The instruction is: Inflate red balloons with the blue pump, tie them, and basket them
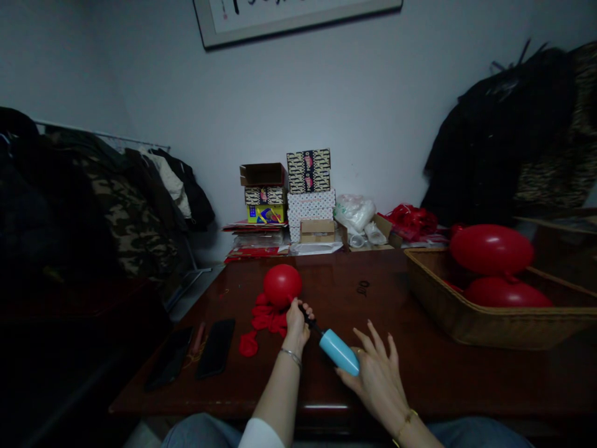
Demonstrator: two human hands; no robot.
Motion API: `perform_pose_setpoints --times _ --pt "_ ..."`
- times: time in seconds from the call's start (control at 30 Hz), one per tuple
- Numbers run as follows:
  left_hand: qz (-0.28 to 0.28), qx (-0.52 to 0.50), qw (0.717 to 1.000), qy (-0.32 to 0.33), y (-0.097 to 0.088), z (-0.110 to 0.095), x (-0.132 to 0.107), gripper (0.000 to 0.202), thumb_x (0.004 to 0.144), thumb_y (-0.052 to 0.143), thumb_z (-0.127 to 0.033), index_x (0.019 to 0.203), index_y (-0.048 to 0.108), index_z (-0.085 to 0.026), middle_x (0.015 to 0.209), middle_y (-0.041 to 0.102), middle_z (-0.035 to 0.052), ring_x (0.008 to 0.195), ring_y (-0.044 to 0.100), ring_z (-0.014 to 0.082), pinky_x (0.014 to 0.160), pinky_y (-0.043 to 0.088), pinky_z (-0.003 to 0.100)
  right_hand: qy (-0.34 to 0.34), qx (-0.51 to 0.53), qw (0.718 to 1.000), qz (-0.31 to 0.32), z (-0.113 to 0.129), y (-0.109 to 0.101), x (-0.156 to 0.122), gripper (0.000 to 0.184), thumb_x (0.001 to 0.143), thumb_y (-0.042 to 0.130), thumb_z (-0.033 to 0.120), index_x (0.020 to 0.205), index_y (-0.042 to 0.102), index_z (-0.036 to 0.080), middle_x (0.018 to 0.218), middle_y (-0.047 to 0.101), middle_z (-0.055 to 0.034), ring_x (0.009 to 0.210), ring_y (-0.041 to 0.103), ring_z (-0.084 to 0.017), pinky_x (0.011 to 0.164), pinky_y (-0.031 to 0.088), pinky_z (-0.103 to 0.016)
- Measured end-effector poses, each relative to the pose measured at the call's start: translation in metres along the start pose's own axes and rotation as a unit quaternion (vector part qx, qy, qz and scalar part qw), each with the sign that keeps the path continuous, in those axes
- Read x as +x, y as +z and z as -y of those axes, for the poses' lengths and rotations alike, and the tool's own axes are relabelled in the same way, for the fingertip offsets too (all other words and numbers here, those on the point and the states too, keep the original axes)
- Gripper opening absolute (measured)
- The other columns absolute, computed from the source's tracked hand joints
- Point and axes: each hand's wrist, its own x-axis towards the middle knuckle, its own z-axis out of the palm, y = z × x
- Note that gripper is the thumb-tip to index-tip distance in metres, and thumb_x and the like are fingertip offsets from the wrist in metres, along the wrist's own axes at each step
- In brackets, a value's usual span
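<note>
A partly inflated red balloon (282,285) sits at the far end of a hand balloon pump with a light blue barrel (339,352) and a dark shaft. My left hand (297,322) is closed around the pump's dark front end, by the balloon's neck. At the rear of the blue barrel, my right hand (377,372) holds it between thumb and palm side, its other fingers stretched out and spread. Several flat red balloons (268,318) lie in a heap beneath the inflated one. One more limp balloon (249,343) lies nearer to me, left of my left wrist.
At right, a wicker basket (504,326) carries inflated red balloons (492,249). Two dark phones (216,348) lie on the table's left side. Small dark loops (362,287) lie mid-table. Stacked boxes (310,211) and a plastic bag (355,211) stand behind, against the wall.
</note>
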Motion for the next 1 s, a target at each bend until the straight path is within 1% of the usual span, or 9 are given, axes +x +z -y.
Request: perform_pose_setpoints --times 0.23,0.4,0.57,0.73,0.83,0.9,1.0 --pt "0.003 -0.009 1.0 -0.003 0.003 -0.02 0.007 0.021 0.09 0.043 -0.024 0.07 0.039 -0.018 0.052 0.038 -0.005 0.039 0.035 0.0057 0.037 0.025 0.015 -0.027 -0.011 1.0 -0.006 -0.028 -0.009 -0.03 0.04 0.072 0.056 0.055 0.096 0.068 0.026 0.132 0.051 -0.0048 0.135 0.023 -0.032 0.109 0.006 -0.057" --pt "0.016 -0.024 1.0 -0.009 0.004 -0.024 0.008 0.022 0.09 0.043 -0.027 0.07 0.04 -0.018 0.052 0.038 -0.0045 0.039 0.036 0.0061 0.037 0.026 0.015 -0.029 -0.011 0.999 -0.009 -0.034 -0.008 -0.036 0.037 0.072 0.056 0.055 0.094 0.068 0.027 0.133 0.051 -0.004 0.135 0.023 -0.032 0.108 0.007 -0.058" --pt "0.027 -0.015 1.0 -0.005 0.003 -0.016 0.0 0.022 0.088 0.046 -0.031 0.071 0.041 -0.019 0.053 0.041 -0.0036 0.041 0.039 0.0074 0.04 0.031 0.018 -0.02 -0.02 1.0 -0.013 -0.021 -0.01 -0.022 0.036 0.073 0.055 0.053 0.089 0.069 0.025 0.132 0.052 -0.0048 0.135 0.023 -0.032 0.109 0.005 -0.057" --pt "0.032 -0.003 0.999 -0.008 0.006 -0.001 -0.013 0.026 0.083 0.055 -0.038 0.072 0.042 -0.019 0.054 0.044 -0.0036 0.043 0.043 0.0085 0.042 0.034 0.019 -0.002 -0.016 1.0 -0.002 0.0 -0.008 0.006 0.034 0.072 0.057 0.05 0.089 0.07 0.023 0.13 0.054 -0.0056 0.135 0.024 -0.031 0.11 0.003 -0.054" --pt "0.035 0.007 0.999 -0.003 0.009 0.005 -0.016 0.028 0.081 0.057 -0.041 0.073 0.043 -0.019 0.055 0.046 -0.0031 0.044 0.045 0.0092 0.043 0.036 0.02 0.005 -0.016 1.0 -0.002 0.009 -0.005 0.019 0.034 0.072 0.058 0.049 0.089 0.07 0.023 0.13 0.054 -0.0066 0.135 0.023 -0.031 0.11 0.004 -0.054" --pt "0.028 0.009 1.0 0.006 0.009 0.005 -0.015 0.028 0.081 0.058 -0.041 0.073 0.043 -0.019 0.054 0.045 -0.0037 0.043 0.044 0.0089 0.042 0.035 0.02 0.003 -0.014 1.0 -0.004 0.013 -0.003 0.024 0.034 0.072 0.058 0.049 0.09 0.069 0.022 0.129 0.054 -0.0074 0.135 0.023 -0.031 0.109 0.004 -0.054" --pt "0.011 0.014 1.0 0.011 0.008 0.005 -0.011 0.029 0.081 0.057 -0.041 0.072 0.041 -0.019 0.052 0.042 -0.0052 0.04 0.04 0.0074 0.04 0.031 0.019 0.001 -0.008 1.0 -0.005 0.015 -0.002 0.022 0.035 0.073 0.058 0.05 0.09 0.069 0.021 0.129 0.054 -0.0079 0.134 0.026 -0.032 0.109 0.004 -0.055"
